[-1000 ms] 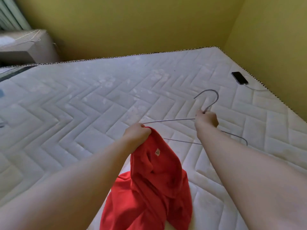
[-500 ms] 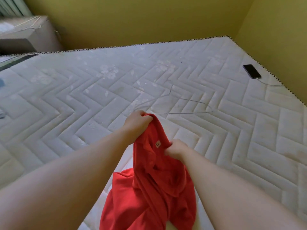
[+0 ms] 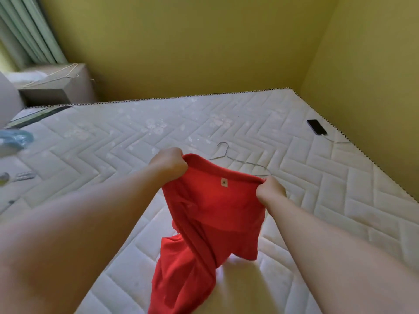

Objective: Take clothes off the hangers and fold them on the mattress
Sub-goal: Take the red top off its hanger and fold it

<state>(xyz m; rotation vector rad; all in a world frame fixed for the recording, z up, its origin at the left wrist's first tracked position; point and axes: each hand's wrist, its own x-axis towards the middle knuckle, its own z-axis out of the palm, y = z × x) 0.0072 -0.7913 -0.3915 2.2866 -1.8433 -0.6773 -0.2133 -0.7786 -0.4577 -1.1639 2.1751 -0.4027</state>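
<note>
A red garment (image 3: 210, 223) with a small beige label hangs above the white quilted mattress (image 3: 317, 200). My left hand (image 3: 169, 163) grips its top edge at the left end. At the right end of that edge, my right hand (image 3: 271, 191) grips it too, and the edge is stretched between both hands. The lower part of the garment droops onto the mattress near me. A thin wire hanger (image 3: 235, 158) lies bare on the mattress just beyond my hands.
A black phone (image 3: 316, 127) with a cable lies near the mattress's far right edge by the yellow wall. Light blue cloth (image 3: 13, 139) and small items sit at the left edge. A grey cabinet (image 3: 56, 87) with hangers on top stands in the far left corner.
My right hand let go of the wire hanger, which now lies on the mattress, then took hold of the garment's top edge. Both hands pulled the edge apart.
</note>
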